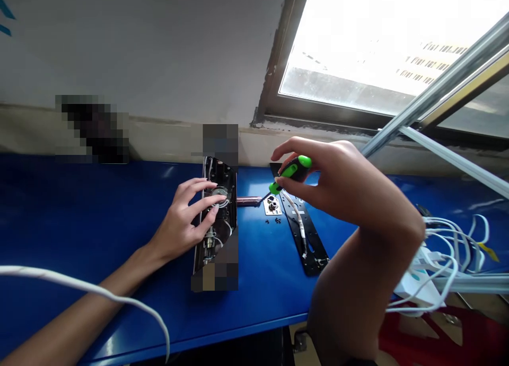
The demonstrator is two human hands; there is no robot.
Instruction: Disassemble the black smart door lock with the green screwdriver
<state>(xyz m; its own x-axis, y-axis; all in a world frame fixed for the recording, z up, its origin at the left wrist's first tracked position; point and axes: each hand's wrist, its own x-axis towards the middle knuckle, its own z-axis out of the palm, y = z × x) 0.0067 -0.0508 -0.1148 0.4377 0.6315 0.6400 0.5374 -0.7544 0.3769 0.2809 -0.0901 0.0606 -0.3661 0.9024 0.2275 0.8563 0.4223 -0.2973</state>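
A black device housing (228, 177) with internal parts and wires stands on the blue table, partly pixelated. My left hand (194, 209) rests on it, fingers spread over a round metal part (219, 197). My right hand (306, 167) grips a green and black screwdriver (292, 171), its shaft slanting down and left toward the end of a copper-coloured bar (248, 201) beside the housing; contact there cannot be made out. Just right of the tip lies a small square metal plate (272, 205), with several small dark screws (278, 220) below it.
A long black perforated panel (304, 233) with a white cable lies right of the plate. White cables (449, 244) bunch at the right. Another cable (99, 290) crosses my left forearm. Metal bars (429, 85) stand before the window.
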